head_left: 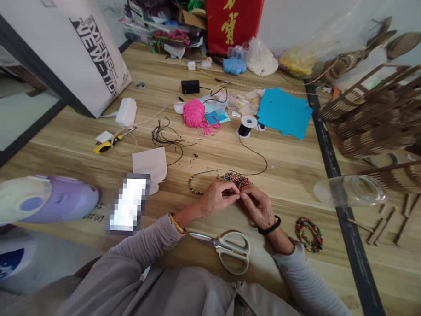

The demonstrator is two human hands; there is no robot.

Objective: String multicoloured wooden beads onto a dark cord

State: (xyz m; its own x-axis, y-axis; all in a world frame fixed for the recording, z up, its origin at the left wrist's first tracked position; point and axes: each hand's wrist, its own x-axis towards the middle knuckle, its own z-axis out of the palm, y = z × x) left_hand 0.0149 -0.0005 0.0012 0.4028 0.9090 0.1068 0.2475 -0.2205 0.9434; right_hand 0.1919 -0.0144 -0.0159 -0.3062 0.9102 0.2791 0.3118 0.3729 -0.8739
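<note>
Head view: you sit at a wooden counter [300, 161] strewn with craft supplies, your grey sleeves reaching in from the bottom edge. A lilac-and-white appliance [39, 200] lies at far left, stacked slatted wooden pieces [377, 117] crowd the right, and a blue sheet [284, 112] sits near the back. A ball of pink yarn [194, 113] lies mid-counter beside a spool of black cord [246, 126], whose line trails down toward you. Scissors [228, 251] rest just in front of your forearms. A finished bead bracelet [309, 234] lies right of your wrist. Your left hand [218, 198] and right hand [259, 205] meet fingertip to fingertip, both pinched on a partly strung strand of multicoloured beads [230, 179], which curves on the counter just beyond your fingers.
</note>
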